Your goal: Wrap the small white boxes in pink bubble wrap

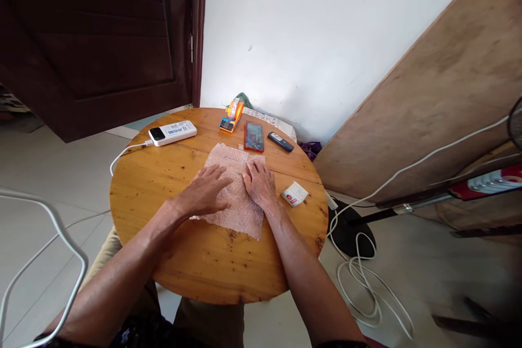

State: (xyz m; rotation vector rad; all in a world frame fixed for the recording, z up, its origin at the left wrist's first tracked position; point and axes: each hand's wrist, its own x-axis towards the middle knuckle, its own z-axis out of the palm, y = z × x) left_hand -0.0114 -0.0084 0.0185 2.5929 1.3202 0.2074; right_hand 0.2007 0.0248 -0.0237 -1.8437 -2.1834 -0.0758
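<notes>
A sheet of bubble wrap (234, 201) lies on the round wooden table (220, 266) in front of me. Over its left part my left hand (207, 190) is spread, fingers apart and palm down; whether it presses on the wrap I cannot tell. My right hand (260, 184) rests on the right side of the sheet with its fingers stretched forward. Neither hand grips anything. Just beyond the wrap lies a red-edged flat item (253, 137) with a blurred face. To the right of my right hand is a small white box (294, 194).
An orange tape dispenser (232, 115) stands at the table's back. A white power bank (173, 133) with a cable lies back left, a dark handheld device (280, 141) back right. The white wall (305, 22) stands behind. Loose white cable (359, 272) coils on the floor at right.
</notes>
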